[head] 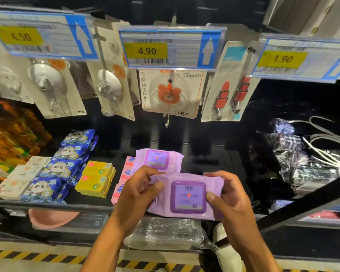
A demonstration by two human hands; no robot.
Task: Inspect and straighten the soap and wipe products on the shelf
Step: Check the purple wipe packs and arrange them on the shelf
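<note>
Wipe pack (188, 195), soft lilac plastic with a hard square purple lid, is held over the shelf's (47, 204) front edge. I see my left hand (139, 191) pinching its crinkled end and my right hand (228, 199) gripping the other. Behind lies a second pack (159, 160), with boxy yellow soap bars (95, 178) to its left.

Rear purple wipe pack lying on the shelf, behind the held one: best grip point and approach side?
Probably its right end, from the right. The rear pack lies flat, lid up; pink packs crowd its left, the held pack hides its near edge, bare shelf lies right of it. Pinch the soft film, not the lid.
</note>
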